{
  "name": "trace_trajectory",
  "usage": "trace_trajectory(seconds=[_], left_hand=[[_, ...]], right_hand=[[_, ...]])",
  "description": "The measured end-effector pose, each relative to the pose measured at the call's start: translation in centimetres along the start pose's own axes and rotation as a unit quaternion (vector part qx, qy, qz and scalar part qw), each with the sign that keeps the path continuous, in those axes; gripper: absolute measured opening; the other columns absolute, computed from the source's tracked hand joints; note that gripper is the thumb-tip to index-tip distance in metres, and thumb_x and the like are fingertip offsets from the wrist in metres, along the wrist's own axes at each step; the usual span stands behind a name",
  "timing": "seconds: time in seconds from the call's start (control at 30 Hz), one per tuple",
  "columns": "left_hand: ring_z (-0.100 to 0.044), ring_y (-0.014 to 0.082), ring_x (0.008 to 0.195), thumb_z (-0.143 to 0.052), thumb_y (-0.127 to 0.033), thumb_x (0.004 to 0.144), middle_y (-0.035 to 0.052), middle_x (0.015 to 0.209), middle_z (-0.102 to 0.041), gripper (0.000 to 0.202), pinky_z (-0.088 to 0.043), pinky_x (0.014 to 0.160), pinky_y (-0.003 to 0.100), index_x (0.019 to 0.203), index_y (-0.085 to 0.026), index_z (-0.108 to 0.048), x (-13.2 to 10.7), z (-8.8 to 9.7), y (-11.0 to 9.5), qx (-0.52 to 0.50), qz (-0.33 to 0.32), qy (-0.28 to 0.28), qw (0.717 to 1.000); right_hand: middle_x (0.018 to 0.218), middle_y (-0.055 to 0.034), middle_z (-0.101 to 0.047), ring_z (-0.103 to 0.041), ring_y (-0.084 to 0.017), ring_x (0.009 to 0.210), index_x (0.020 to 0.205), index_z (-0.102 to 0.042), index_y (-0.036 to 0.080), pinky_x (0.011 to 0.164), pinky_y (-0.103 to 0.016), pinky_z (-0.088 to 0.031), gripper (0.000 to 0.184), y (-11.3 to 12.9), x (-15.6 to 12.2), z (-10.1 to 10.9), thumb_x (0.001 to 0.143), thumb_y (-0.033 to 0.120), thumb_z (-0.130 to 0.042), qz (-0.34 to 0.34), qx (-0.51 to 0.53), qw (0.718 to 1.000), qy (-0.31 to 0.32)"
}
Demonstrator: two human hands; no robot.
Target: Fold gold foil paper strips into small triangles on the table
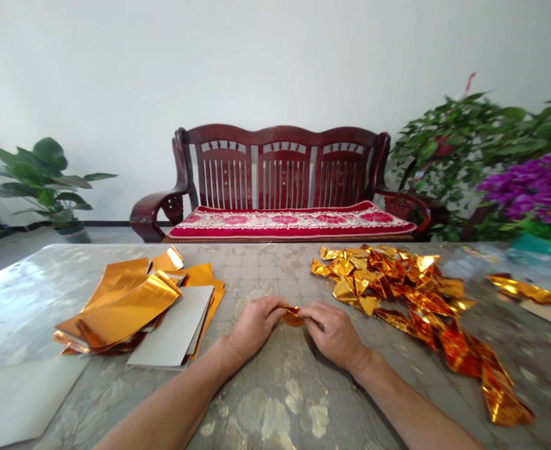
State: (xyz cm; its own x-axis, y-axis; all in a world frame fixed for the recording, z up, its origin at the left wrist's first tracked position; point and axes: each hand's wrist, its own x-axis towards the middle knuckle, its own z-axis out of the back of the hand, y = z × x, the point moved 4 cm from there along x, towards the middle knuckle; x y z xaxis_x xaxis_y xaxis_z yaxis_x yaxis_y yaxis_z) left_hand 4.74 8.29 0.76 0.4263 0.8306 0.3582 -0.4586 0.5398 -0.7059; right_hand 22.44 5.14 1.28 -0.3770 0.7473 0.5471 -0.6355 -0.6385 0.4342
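Between my two hands is a small folded piece of gold foil paper (293, 317), held just over the table near its middle. My left hand (257, 322) pinches its left end, fingers closed. The right end is gripped by the closed fingers of my right hand (334, 331). Part of the piece is hidden by my fingers. Left of my hands lies a loose stack of gold foil sheets (130, 306), with pale grey backs showing on some (175, 325). To the right spreads a pile of folded gold foil pieces (397, 281).
A patterned cover lies over the table (266, 400). One pale sheet (27, 397) rests at the front left. Clear plastic (472, 259) and another gold piece (528, 290) are at the right. Behind stand a wooden bench (282, 169) and potted plants (45, 175).
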Motion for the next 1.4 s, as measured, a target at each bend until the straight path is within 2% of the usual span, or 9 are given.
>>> trace_trajectory(seconds=[0.13, 0.3, 0.6, 0.77, 0.9, 1.0, 1.23, 1.4], left_hand=[[-0.063, 0.0136, 0.072, -0.052, -0.022, 0.092, 0.0008, 0.079, -0.072, 0.020, -0.043, 0.067, 0.022, 0.089, -0.021, -0.072, -0.15, -0.01, 0.19, 0.055, 0.011, 0.026, 0.998], [-0.058, 0.0123, 0.063, -0.054, -0.023, 0.092, -0.0006, 0.068, -0.067, 0.022, -0.036, 0.058, 0.021, 0.077, -0.019, -0.068, -0.23, -0.02, 0.23, 0.088, 0.026, 0.039, 0.995], [-0.059, 0.0122, 0.066, -0.053, -0.020, 0.092, -0.0006, 0.072, -0.069, 0.021, -0.039, 0.062, 0.021, 0.082, -0.020, -0.071, -0.29, -0.14, 0.15, 0.051, 0.003, 0.039, 0.998], [-0.059, 0.0127, 0.064, -0.052, -0.022, 0.093, -0.0004, 0.071, -0.068, 0.022, -0.039, 0.061, 0.022, 0.079, -0.020, -0.069, -0.49, -0.28, 0.02, 0.082, 0.002, 0.024, 0.996], [-0.057, 0.0127, 0.062, -0.052, -0.022, 0.093, -0.0001, 0.069, -0.067, 0.023, -0.037, 0.059, 0.022, 0.076, -0.020, -0.067, -0.51, -0.18, 0.26, 0.103, 0.014, 0.000, 0.995], [-0.058, 0.0121, 0.061, -0.052, -0.023, 0.093, -0.0004, 0.069, -0.068, 0.021, -0.038, 0.058, 0.021, 0.081, -0.020, -0.070, -0.47, -0.14, 0.39, 0.072, 0.015, -0.004, 0.997], [-0.063, 0.0131, 0.068, -0.053, -0.018, 0.092, 0.0003, 0.074, -0.072, 0.021, -0.047, 0.070, 0.022, 0.089, -0.023, -0.074, -0.48, -0.11, -0.09, 0.029, -0.012, 0.002, 1.000], [-0.065, 0.0134, 0.070, -0.054, -0.021, 0.093, 0.0018, 0.080, -0.075, 0.021, -0.049, 0.071, 0.022, 0.095, -0.022, -0.075, -0.55, 0.17, -0.17, 0.019, -0.021, -0.014, 0.999]], right_hand=[[0.087, -0.0045, -0.070, -0.065, -0.017, 0.080, 0.097, -0.071, 0.022, 0.073, -0.026, -0.049, 0.030, -0.02, 0.12, -0.11, 0.086, 0.006, -0.048, -0.006, 0.009, 1.000, -0.007], [0.090, -0.0042, -0.071, -0.066, -0.017, 0.084, 0.100, -0.072, 0.022, 0.076, -0.027, -0.051, 0.033, -0.08, 0.02, -0.33, 0.086, 0.005, -0.048, -0.015, 0.025, 1.000, -0.006], [0.087, -0.0030, -0.072, -0.067, -0.017, 0.081, 0.096, -0.073, 0.024, 0.075, -0.026, -0.051, 0.031, 0.06, 0.19, -0.10, 0.084, 0.006, -0.050, -0.044, 0.030, 0.998, 0.043], [0.081, -0.0041, -0.069, -0.065, -0.017, 0.076, 0.091, -0.070, 0.022, 0.070, -0.026, -0.050, 0.029, 0.34, 0.18, 0.08, 0.084, 0.006, -0.047, -0.010, 0.019, 1.000, 0.012], [0.093, -0.0059, -0.070, -0.065, -0.018, 0.087, 0.101, -0.069, 0.022, 0.079, -0.029, -0.050, 0.035, 0.40, 0.03, -0.01, 0.085, 0.003, -0.044, 0.012, 0.005, 1.000, -0.010], [0.097, -0.0058, -0.070, -0.065, -0.018, 0.091, 0.104, -0.068, 0.023, 0.082, -0.029, -0.051, 0.038, 0.49, 0.01, -0.10, 0.085, 0.002, -0.043, 0.020, 0.011, 1.000, -0.005], [0.088, -0.0049, -0.069, -0.065, -0.017, 0.082, 0.094, -0.070, 0.022, 0.076, -0.028, -0.052, 0.030, 0.81, 0.22, 0.22, 0.085, 0.005, -0.047, 0.033, 0.034, 0.999, 0.002], [0.092, -0.0048, -0.071, -0.067, -0.017, 0.086, 0.101, -0.069, 0.024, 0.078, -0.029, -0.053, 0.031, 0.55, -0.01, 0.14, 0.087, 0.006, -0.048, 0.030, 0.047, 0.998, -0.012]])
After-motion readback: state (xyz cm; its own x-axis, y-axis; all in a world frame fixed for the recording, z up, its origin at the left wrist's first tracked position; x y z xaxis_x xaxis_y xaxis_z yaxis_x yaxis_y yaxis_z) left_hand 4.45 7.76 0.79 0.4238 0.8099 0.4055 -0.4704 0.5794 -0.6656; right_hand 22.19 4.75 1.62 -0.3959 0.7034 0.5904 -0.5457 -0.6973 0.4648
